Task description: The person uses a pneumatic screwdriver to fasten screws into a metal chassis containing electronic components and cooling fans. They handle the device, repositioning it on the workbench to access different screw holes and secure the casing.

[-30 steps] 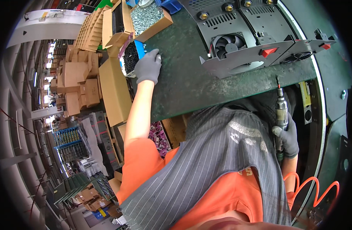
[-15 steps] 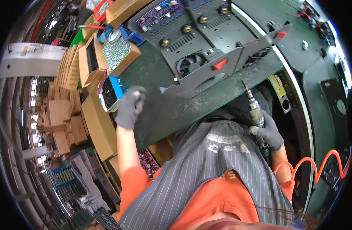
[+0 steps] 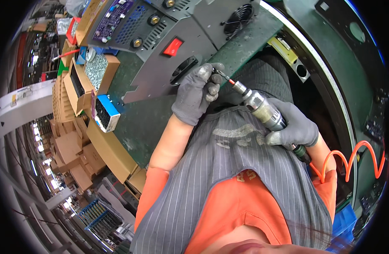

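Observation:
My right hand (image 3: 298, 125), in a grey glove, is closed around a pneumatic screwdriver (image 3: 262, 110) that points up and to the left. Its long thin bit reaches the fingertips of my gloved left hand (image 3: 196, 93). Those fingers are pinched together at the bit's tip; whatever small dark piece is between them is too small to name. Just beyond the left hand stands a grey metal chassis (image 3: 154, 70) with a red rocker switch (image 3: 173, 47) and a black fan (image 3: 185, 70) in its near panel.
Left of the chassis are an open box of black screws (image 3: 105, 113), a carton of silvery screws (image 3: 96, 72) and brown cartons (image 3: 74, 148). The green bench top (image 3: 139, 122) lies below them. An orange coiled air hose (image 3: 349, 163) hangs at the right.
My left hand has moved from beside the box of black screws to the bit's tip. The screwdriver has come up and left to meet it. The view has shifted, with the chassis now further left.

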`<state>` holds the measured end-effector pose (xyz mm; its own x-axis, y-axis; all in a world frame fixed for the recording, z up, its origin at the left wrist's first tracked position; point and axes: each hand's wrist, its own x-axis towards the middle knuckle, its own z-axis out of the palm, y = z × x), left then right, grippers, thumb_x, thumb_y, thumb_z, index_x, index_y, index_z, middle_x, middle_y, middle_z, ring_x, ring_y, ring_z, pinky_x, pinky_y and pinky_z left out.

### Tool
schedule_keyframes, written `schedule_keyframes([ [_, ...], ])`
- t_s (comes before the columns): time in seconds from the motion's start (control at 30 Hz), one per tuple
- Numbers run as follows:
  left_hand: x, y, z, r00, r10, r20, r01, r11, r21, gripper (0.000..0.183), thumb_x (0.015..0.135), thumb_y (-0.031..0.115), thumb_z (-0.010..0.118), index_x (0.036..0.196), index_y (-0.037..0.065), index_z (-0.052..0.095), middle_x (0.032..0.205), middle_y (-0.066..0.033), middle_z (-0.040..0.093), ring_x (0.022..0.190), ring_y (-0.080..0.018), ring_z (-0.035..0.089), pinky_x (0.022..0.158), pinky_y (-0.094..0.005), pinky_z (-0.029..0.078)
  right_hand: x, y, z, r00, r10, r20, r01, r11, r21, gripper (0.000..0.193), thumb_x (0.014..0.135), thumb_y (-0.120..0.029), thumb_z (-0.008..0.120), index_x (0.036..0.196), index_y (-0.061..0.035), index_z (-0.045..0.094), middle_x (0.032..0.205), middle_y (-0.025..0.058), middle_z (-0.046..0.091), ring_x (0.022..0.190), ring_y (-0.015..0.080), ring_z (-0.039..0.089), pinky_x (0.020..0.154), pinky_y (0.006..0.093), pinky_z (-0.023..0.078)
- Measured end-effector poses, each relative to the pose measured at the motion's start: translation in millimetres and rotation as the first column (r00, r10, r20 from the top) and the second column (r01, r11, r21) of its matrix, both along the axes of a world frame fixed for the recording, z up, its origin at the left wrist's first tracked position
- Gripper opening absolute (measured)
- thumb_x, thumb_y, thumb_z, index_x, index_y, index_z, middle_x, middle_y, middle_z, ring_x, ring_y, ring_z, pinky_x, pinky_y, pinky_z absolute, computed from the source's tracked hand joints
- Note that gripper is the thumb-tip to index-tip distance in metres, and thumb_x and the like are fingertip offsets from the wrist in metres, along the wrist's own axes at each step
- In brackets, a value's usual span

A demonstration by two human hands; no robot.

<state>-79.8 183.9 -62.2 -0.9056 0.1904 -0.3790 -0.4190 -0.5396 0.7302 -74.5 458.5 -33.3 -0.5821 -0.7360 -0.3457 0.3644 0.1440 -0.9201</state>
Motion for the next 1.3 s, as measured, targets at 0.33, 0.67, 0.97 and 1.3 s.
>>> schedule_keyframes([
  [0.33, -13, 16, 13, 0.996, -0.057, -0.066, 0.037, 0.960, -0.278, 0.028, 0.096, 0.028, 0.058, 0.103, 0.001, 0.065, 0.075, 0.0004, 0.063, 0.052, -0.0011, 0.052, 0.042, -0.0139, 0.038, 2, 13, -14, 0.999, -0.010, -0.039, 0.010, 1.000, 0.001, 0.069, 0.062, -0.028, 0.084, 0.118, -0.0015, 0.055, 0.093, 0.0055, 0.062, 0.082, 0.0144, 0.059, 0.076, 0.0293, 0.049],
  [0.67, -23, 24, 30, 0.966, -0.257, -0.015, 0.195, 0.769, -0.609, 0.032, 0.092, 0.033, 0.062, 0.107, 0.005, 0.066, 0.086, -0.0020, 0.064, 0.062, -0.0055, 0.057, 0.050, -0.0174, 0.045, -5, 23, -15, 0.985, -0.021, -0.169, 0.032, 0.998, 0.063, 0.069, 0.063, -0.034, 0.080, 0.118, -0.0007, 0.054, 0.092, 0.0080, 0.063, 0.084, 0.0187, 0.060, 0.078, 0.0327, 0.048],
  [0.97, -23, 30, 163, 0.622, -0.650, -0.436, -0.268, 0.346, -0.899, 0.068, 0.077, 0.044, 0.069, 0.124, -0.003, 0.057, 0.117, -0.0161, 0.061, 0.096, -0.0211, 0.060, 0.080, -0.0313, 0.047, -58, 52, -36, 0.895, -0.217, -0.389, 0.312, 0.928, 0.202, 0.068, 0.065, -0.034, 0.075, 0.119, 0.0020, 0.056, 0.093, 0.0106, 0.060, 0.085, 0.0186, 0.055, 0.080, 0.0321, 0.045],
  [1.3, -146, 23, 158, 0.696, -0.717, 0.043, 0.219, 0.155, -0.963, 0.048, 0.087, 0.029, 0.061, 0.125, 0.000, 0.056, 0.102, -0.0085, 0.064, 0.090, -0.0153, 0.057, 0.083, -0.0289, 0.046, -86, 47, -31, 0.929, -0.183, -0.322, 0.257, 0.945, 0.202, 0.058, 0.069, -0.026, 0.076, 0.115, 0.0019, 0.057, 0.085, 0.0034, 0.056, 0.080, 0.0136, 0.052, 0.075, 0.0293, 0.044],
])
